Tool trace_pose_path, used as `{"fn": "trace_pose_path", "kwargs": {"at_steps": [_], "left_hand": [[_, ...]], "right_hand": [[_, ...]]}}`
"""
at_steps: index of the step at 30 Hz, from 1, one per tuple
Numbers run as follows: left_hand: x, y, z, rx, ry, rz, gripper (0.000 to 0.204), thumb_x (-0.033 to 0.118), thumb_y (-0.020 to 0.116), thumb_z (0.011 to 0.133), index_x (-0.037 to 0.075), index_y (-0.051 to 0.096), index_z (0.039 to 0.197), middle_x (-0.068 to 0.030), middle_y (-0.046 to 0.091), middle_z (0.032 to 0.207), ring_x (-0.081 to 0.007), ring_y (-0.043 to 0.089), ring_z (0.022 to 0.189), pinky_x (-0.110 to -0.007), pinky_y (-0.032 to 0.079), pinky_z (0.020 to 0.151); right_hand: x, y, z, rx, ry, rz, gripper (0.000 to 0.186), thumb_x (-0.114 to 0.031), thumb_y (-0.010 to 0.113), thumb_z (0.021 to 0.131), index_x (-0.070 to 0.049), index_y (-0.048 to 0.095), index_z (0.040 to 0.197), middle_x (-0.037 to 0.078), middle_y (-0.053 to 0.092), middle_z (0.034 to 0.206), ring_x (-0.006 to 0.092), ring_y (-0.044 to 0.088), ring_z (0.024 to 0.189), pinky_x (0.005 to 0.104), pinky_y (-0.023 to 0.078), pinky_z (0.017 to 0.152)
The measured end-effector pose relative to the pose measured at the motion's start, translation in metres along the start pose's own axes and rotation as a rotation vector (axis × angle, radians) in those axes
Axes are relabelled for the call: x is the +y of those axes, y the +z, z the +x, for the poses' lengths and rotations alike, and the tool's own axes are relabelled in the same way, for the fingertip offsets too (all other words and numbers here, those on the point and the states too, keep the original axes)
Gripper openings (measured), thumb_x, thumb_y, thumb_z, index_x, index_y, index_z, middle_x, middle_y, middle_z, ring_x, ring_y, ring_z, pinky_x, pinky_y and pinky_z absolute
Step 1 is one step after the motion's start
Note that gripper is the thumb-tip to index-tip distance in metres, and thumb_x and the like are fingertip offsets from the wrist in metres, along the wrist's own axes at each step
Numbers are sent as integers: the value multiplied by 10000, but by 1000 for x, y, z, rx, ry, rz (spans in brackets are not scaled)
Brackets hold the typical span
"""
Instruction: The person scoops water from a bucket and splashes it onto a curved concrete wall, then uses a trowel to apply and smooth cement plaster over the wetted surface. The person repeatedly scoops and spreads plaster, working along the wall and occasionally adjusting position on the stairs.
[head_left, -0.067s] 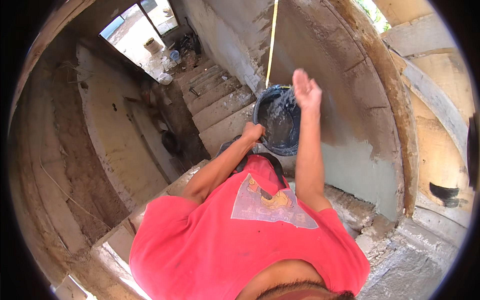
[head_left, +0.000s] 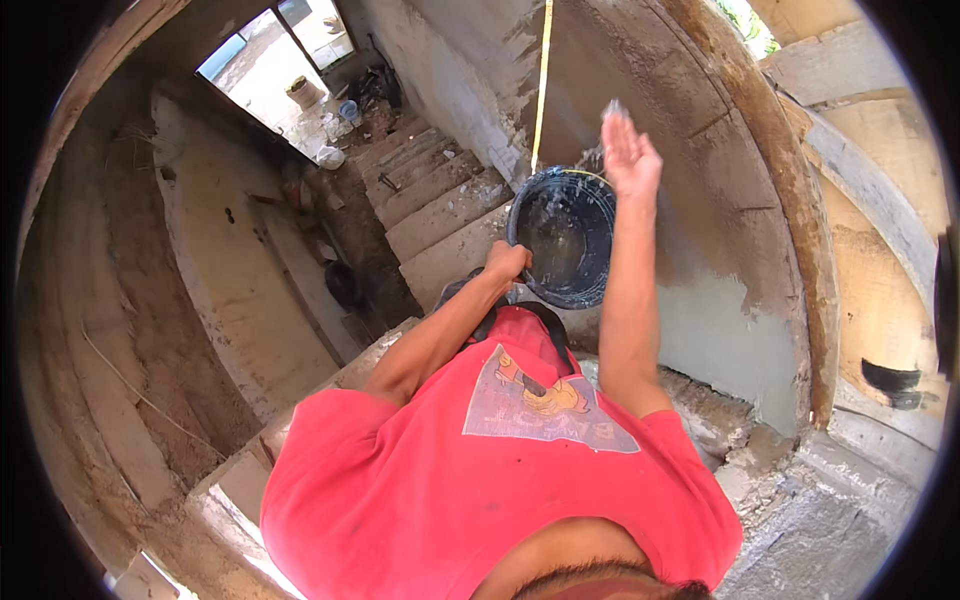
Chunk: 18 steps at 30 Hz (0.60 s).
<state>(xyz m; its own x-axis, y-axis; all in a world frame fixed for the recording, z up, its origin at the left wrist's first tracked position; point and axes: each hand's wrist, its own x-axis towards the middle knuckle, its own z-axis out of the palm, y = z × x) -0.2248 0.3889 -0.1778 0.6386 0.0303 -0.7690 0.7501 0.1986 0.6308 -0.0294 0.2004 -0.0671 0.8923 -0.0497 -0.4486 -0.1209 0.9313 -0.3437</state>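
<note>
My left hand [head_left: 508, 261] is closed around the near-left rim of a round black bucket [head_left: 576, 298]. The bucket tilts toward me and shows water [head_left: 557, 250] inside, with drops flying above it. My right hand [head_left: 631, 158] is raised at the bucket's far right side, palm up and fingers stretched out, wet and holding nothing solid. A small splash of water hangs at its fingertips, in front of the brown wall [head_left: 700, 190]. A yellow cord or strap [head_left: 543, 90] runs down to the bucket's far rim; whether it is tied there I cannot tell.
Concrete steps [head_left: 440, 215] lead down at the left toward a bright doorway [head_left: 275, 85], with a small blue bucket [head_left: 349, 110] near it. A smooth grey patch [head_left: 720, 345] covers the lower wall. Rough concrete [head_left: 830, 520] lies at my right, below curved boards [head_left: 890, 210].
My right hand has swung up and slightly right, away from the bucket. The water spray over the bucket has broken into drops. My left hand keeps its hold on the rim.
</note>
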Motion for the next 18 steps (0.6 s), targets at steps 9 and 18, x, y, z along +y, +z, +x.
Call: {"fn": "trace_pose_path", "kwargs": {"at_steps": [9,18], "left_hand": [[2,6,32,25,27,36,276,64,683,618,-133,684,811,-225,695,831,-360,696,698,-467,550,546],[23,12,-2,24,82,109,111,20,667,668,-70,631,723,-155,605,726,-297,614,657,-471,523,548]], "right_hand": [[10,-49,6,185,-10,-424,410,-247,393,1066,89,484,1282,252,644,1191,386,680,1057,470,604,933],[91,-248,-18,935,305,-419,411,-288,362,1066,48,525,1239,243,583,1277,404,590,1191,569,491,1023]]}}
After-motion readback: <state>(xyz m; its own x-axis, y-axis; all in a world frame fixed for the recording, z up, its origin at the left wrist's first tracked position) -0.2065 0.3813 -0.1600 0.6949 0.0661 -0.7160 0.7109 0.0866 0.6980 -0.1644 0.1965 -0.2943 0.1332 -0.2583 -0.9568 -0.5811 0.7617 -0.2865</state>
